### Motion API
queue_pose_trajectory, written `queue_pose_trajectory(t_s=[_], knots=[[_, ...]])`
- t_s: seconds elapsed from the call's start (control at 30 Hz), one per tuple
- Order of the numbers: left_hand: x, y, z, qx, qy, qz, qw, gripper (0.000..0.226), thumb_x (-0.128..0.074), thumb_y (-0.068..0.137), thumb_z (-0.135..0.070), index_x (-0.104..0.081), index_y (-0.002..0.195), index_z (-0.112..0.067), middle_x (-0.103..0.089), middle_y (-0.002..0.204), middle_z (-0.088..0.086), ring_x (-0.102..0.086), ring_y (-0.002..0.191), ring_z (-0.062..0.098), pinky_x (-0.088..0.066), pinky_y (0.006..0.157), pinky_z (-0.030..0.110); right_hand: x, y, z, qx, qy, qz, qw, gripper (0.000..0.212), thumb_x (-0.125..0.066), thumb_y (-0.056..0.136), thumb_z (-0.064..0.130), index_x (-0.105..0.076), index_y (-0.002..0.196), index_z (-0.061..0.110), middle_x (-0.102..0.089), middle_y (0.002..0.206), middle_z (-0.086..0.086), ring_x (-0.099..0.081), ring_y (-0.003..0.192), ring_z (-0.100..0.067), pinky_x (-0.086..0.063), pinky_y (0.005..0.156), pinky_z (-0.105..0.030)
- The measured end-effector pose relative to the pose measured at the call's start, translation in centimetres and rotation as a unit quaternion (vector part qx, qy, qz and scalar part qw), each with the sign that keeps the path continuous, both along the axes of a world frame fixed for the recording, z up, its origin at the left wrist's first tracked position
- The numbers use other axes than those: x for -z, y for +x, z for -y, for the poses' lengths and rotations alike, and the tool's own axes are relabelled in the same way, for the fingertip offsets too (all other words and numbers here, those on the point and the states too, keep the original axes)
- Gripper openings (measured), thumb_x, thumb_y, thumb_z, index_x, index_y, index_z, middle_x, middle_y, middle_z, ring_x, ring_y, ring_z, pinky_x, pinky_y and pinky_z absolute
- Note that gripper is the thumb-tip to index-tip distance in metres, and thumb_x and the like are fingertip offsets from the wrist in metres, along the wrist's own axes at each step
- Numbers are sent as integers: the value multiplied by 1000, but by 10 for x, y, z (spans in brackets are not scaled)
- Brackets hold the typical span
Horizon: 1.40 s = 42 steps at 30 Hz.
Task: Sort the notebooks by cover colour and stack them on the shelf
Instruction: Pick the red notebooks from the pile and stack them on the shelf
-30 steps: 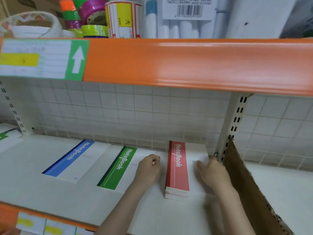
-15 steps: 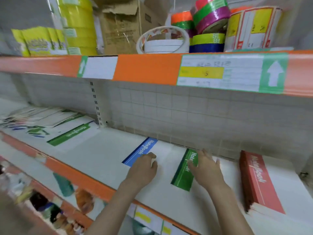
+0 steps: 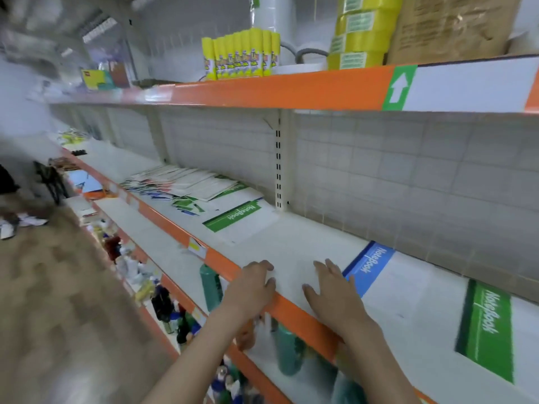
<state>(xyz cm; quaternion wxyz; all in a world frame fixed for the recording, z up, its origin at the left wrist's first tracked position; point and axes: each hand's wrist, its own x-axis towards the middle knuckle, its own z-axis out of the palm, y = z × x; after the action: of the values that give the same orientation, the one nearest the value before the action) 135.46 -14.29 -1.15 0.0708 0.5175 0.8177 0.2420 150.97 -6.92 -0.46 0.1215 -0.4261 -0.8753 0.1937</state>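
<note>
So the white shelf (image 3: 291, 246) with the orange front edge has a few separate notebook spots on it. Far left there's a messy pile of notebooks (image 3: 175, 185) fanned out, covers mixed, too blurry to sort out the colours properly. Just right of that pile sits a green-striped notebook (image 3: 236, 218), white cover with a green band that says "NoteBook". Further right, a blue-striped notebook (image 3: 370, 265), and at the right edge another green notebook (image 3: 485, 328), well apart from the first green one.

The shelf above holds a row of yellow glue sticks (image 3: 242, 53), a stack of yellow tape packs (image 3: 358, 33) and a brown paper package (image 3: 449, 27). The lower shelf has green bottles (image 3: 210, 284) and other blurred small stuff.

Both hands are empty. Left hand (image 3: 250, 287) lies on the shelf's front edge, fingers loosely bent. Right hand (image 3: 332, 293) is flat on the shelf, fingers spread, just beside the blue notebook's near corner.
</note>
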Motion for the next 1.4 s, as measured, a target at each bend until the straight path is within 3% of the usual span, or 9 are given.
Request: queue_pose_trajectory(t_s=[0.27,0.5,0.6,0.77,0.93,1.2,1.4], knots=[[2,-69,46,-34,-14,-33,999,36,-42,97,-19,-49,132,-14,-53,130,6,-57,111,21,-47,92,33,4,-98,33,-93,-3,9,996,58,-36,99,32,-16,151,16,-10,159,-9,-8,146,-20,0,117,-43],[6,-133,66,-79,-8,-29,996,30,-44,97,-20,-50,125,-14,-55,123,9,-56,109,24,-47,90,34,-1,-175,48,-146,9,3,989,54,-40,98,37,-24,146,19,-23,153,-7,-26,139,-26,-28,110,-42],[6,-168,65,-91,-5,-31,995,33,-44,97,-23,-47,129,-16,-53,126,7,-55,111,23,-45,87,29,-3,-212,45,-159,15,-6,987,50,-39,98,37,-27,144,19,-28,150,-7,-30,136,-27,-32,107,-41],[-6,-236,50,-97,-12,-50,994,37,-43,98,-27,-44,134,-20,-50,130,2,-54,114,20,-47,93,34,-10,-286,30,-175,20,-7,984,53,-43,97,38,-25,144,21,-26,151,-6,-33,134,-26,-36,105,-40],[-26,-312,28,-107,-20,-69,992,42,-43,97,-23,-42,139,-19,-49,136,2,-50,123,19,-44,101,33,-19,-359,10,-172,30,-16,984,54,-43,97,40,-27,143,19,-29,150,-6,-36,133,-25,-36,102,-38],[-11,-383,14,-109,-26,-43,993,42,-45,98,-26,-40,139,-21,-50,133,2,-54,117,18,-46,99,32,-10,-432,-12,-177,23,-5,984,58,-40,96,44,-24,147,21,-30,150,-4,-38,133,-24,-35,107,-41],[-9,-422,-1,-105,-16,-36,994,42,-43,99,-28,-40,140,-20,-47,137,1,-57,113,19,-50,93,33,-8,-463,-31,-140,71,16,987,52,-40,96,37,-28,144,20,-34,147,-3,-37,134,-23,-23,114,-47]])
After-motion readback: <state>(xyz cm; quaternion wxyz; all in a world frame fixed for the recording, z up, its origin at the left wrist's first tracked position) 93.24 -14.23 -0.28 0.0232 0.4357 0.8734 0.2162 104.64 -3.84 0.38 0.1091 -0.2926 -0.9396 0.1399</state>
